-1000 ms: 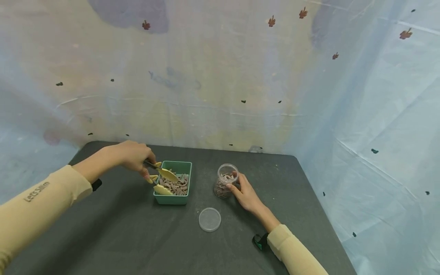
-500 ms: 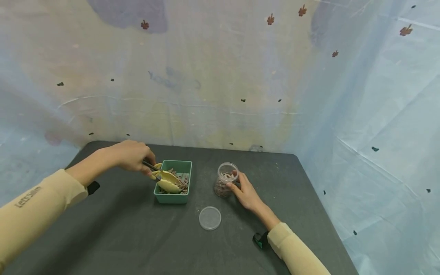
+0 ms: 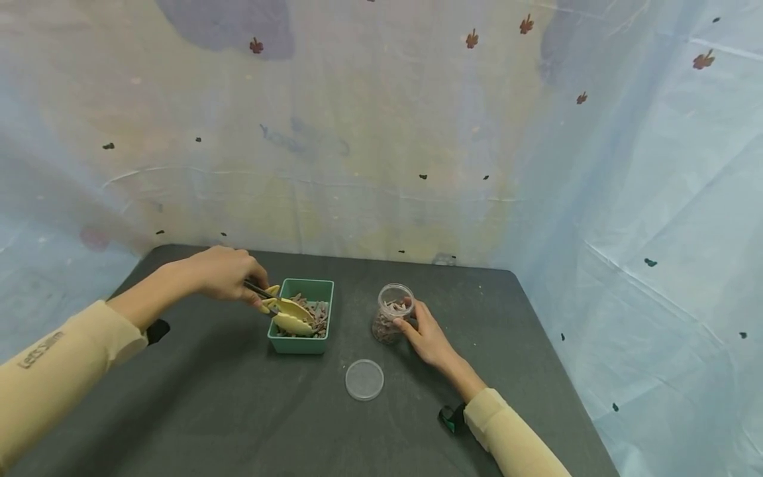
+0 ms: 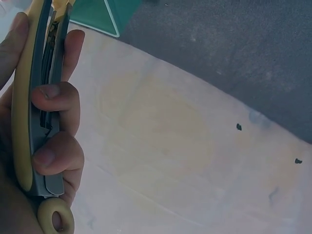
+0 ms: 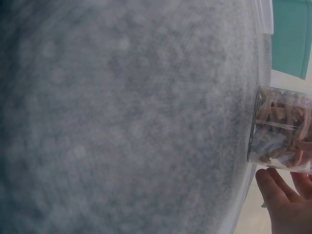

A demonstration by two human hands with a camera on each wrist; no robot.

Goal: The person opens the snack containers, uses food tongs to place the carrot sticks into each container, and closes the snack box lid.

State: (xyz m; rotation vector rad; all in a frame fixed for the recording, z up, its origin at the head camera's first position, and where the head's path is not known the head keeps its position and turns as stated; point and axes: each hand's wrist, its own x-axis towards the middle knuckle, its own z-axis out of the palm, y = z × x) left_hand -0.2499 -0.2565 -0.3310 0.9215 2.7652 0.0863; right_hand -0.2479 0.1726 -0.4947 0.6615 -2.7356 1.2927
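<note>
My left hand [image 3: 229, 275] grips a pair of tongs [image 3: 295, 323] with yellow scalloped heads. Its fingers wrap the yellow and metal handles [image 4: 22, 131] in the left wrist view. The heads sit close together, low in a green rectangular container [image 3: 299, 346] of brownish strip-like pieces [image 3: 320, 318]; whether a piece is between them cannot be seen. To the right, my right hand [image 3: 430, 338] holds a clear round jar [image 3: 384, 324] by its side. That jar stands upright and uncovered, with similar strips [image 5: 287, 122] inside.
A clear round lid [image 3: 364, 380] lies flat on the dark table [image 3: 286, 424], in front of and between container and jar. Plastic sheeting [image 3: 357, 132] hangs behind the table and along its right side.
The tongs' heads were spread apart over the pieces a second ago and have come together in the container. The right hand and the jar have stayed in place.
</note>
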